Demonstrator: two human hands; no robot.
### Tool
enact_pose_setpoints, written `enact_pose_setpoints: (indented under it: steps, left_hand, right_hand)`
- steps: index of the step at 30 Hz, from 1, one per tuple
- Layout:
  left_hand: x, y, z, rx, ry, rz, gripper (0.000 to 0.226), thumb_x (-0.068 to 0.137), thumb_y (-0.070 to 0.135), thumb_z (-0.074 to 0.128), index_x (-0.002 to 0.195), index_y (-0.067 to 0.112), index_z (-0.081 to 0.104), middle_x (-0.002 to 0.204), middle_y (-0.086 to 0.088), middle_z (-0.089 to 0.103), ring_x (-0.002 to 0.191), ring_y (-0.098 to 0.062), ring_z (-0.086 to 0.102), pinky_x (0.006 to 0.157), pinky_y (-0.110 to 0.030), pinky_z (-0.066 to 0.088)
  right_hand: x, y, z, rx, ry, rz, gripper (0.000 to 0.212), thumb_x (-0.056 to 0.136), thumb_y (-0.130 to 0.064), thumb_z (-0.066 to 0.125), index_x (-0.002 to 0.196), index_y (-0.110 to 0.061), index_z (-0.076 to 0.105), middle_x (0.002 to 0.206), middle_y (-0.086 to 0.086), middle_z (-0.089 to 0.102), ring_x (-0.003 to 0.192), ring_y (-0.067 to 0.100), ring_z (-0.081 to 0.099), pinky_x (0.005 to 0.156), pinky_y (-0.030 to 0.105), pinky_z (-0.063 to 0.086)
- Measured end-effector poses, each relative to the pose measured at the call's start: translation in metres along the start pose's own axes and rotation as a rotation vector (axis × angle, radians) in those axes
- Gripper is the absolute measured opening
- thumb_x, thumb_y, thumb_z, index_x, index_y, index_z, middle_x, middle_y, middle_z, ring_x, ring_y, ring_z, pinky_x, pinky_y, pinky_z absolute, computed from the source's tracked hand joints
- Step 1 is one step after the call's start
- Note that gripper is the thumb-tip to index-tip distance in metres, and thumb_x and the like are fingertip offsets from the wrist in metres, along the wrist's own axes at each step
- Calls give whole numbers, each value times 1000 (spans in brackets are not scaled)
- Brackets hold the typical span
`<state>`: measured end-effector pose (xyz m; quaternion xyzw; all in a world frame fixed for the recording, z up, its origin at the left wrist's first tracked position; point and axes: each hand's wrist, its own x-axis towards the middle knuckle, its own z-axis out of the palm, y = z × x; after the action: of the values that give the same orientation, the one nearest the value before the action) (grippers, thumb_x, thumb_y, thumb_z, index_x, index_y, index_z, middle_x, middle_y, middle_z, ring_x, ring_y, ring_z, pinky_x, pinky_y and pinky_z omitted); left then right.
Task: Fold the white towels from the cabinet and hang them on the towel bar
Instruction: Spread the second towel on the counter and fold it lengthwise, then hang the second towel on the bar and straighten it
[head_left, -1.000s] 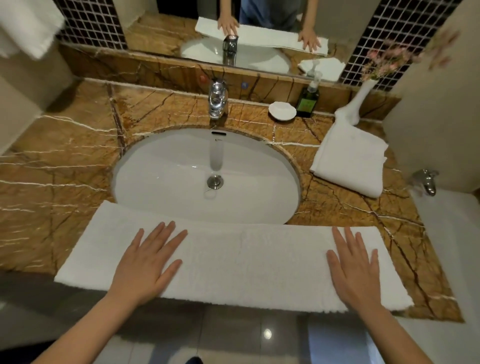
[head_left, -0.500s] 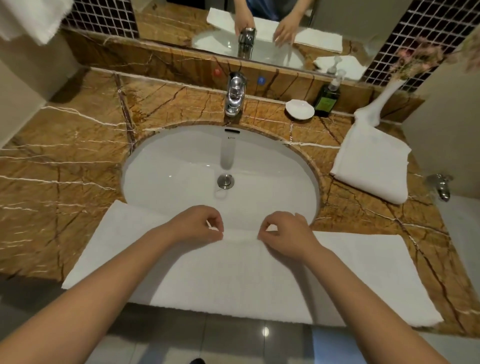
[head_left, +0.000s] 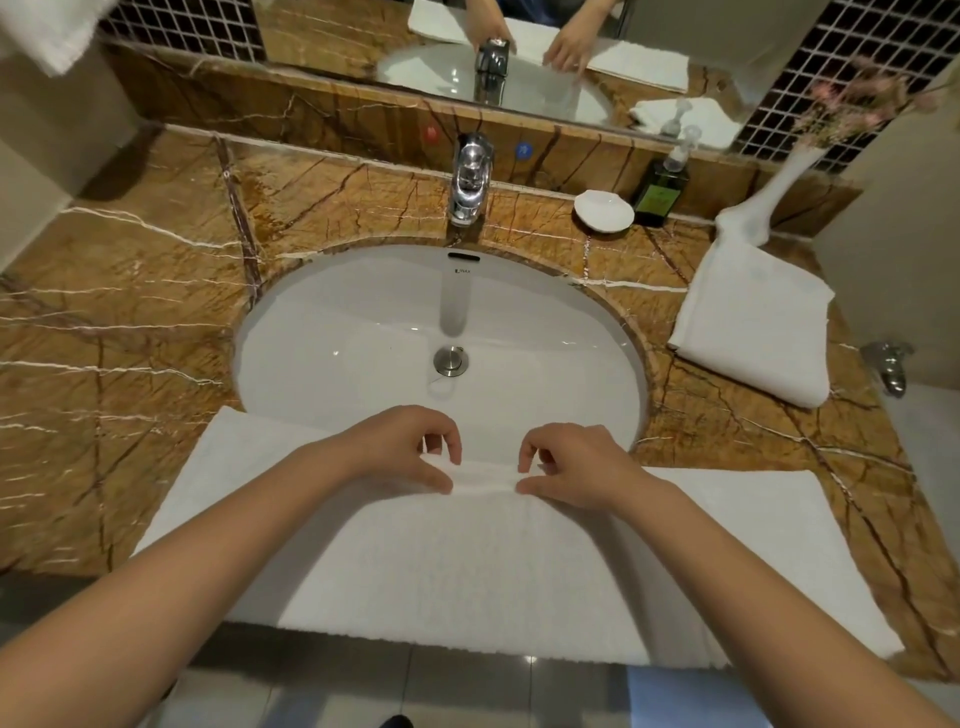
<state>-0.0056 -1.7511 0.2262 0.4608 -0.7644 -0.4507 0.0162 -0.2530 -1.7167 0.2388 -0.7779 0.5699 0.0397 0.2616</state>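
Note:
A long white towel (head_left: 467, 561) lies folded lengthwise along the front edge of the brown marble counter (head_left: 130, 322), partly over the sink's near rim. My left hand (head_left: 400, 447) and my right hand (head_left: 571, 462) sit close together at the middle of the towel's far edge, each pinching it between thumb and fingers. The cloth between them is raised into a small ridge. A second white towel (head_left: 753, 327) lies folded on the counter at the right. Another white towel (head_left: 52, 31) hangs at the top left corner.
The white oval sink (head_left: 441, 332) with a chrome tap (head_left: 470, 179) fills the middle of the counter. Behind it stand a white soap dish (head_left: 603, 210), a dark pump bottle (head_left: 662, 184) and a white vase (head_left: 763, 202) with pink flowers. A mirror runs along the back wall.
My hands came in from flat on the towel's two ends to its middle far edge and pinched it. Since half a second ago they have lifted the edge slightly.

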Motion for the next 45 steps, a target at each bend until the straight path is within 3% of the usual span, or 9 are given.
enact_pose_setpoints:
  steps: [8, 12, 18, 23, 28, 32, 37, 41, 45]
  left_hand:
    - [5, -5, -2, 50, 81, 9, 26, 73, 31, 77, 63, 35, 53, 67, 18, 55, 62, 0, 48, 63, -24, 41]
    - [2, -7, 1, 30, 138, -17, 26, 75, 32, 74, 63, 36, 52, 62, 21, 53, 59, 4, 47, 61, -23, 37]
    - [-3, -4, 1, 131, 196, -2, 17, 85, 32, 65, 75, 37, 53, 62, 17, 49, 65, -1, 47, 60, -22, 34]
    - [-11, -3, 12, 311, 311, 65, 8, 91, 28, 59, 98, 24, 62, 62, 21, 50, 72, -10, 50, 101, -29, 29]
    - [-24, -4, 19, 301, 395, -22, 18, 91, 23, 57, 107, 30, 62, 74, 19, 53, 84, -7, 48, 112, -37, 23]
    - [-40, 6, 20, 235, 653, -156, 30, 88, 14, 57, 114, 28, 62, 108, 10, 63, 107, -15, 52, 109, -36, 27]
    - [-86, 22, 28, -74, 1060, -459, 31, 89, 16, 58, 118, 25, 59, 120, 2, 59, 110, -18, 50, 87, -29, 41]
    - [-129, 37, 51, -167, 1195, -807, 35, 90, 24, 59, 125, 22, 54, 127, -3, 54, 108, -18, 55, 77, -29, 41]
    - [-142, 63, 98, -369, 1162, -1097, 43, 89, 38, 57, 125, 17, 48, 117, -5, 59, 99, -21, 57, 70, -31, 42]
  right_hand:
    - [-1, 2, 0, -34, 134, -40, 26, 91, -43, 58, 85, -19, 52, 63, -11, 52, 58, 11, 49, 75, 26, 30]
    - [-3, 2, 6, -94, 226, -56, 24, 93, -44, 53, 101, -21, 58, 63, -10, 55, 65, 10, 53, 105, 30, 24]
    - [-2, 8, 7, -114, 168, -53, 38, 98, -44, 43, 85, -17, 66, 74, -7, 64, 74, 13, 56, 98, 34, 27]
    - [-3, 9, 9, -54, 125, 2, 41, 96, -51, 42, 80, -19, 62, 66, -10, 55, 73, 11, 50, 94, 35, 25]
    - [6, 3, -4, -65, -112, 12, 28, 96, -47, 43, 93, -25, 59, 85, -12, 57, 83, 12, 49, 86, 37, 32]
    - [28, -11, -13, -32, -298, 30, 34, 90, -51, 48, 92, -21, 63, 93, -9, 61, 90, 15, 55, 83, 36, 41]
    - [58, -29, -19, -85, -577, -58, 46, 86, -49, 57, 99, -5, 65, 101, 7, 67, 91, 22, 61, 84, 36, 48]
    - [74, -39, -27, -56, -714, -120, 36, 86, -44, 59, 65, -17, 48, 69, -3, 48, 69, 17, 46, 67, 29, 36]
    - [79, -46, -37, -35, -771, -189, 25, 92, -43, 56, 80, -21, 60, 76, -8, 59, 69, 9, 56, 71, 25, 42]
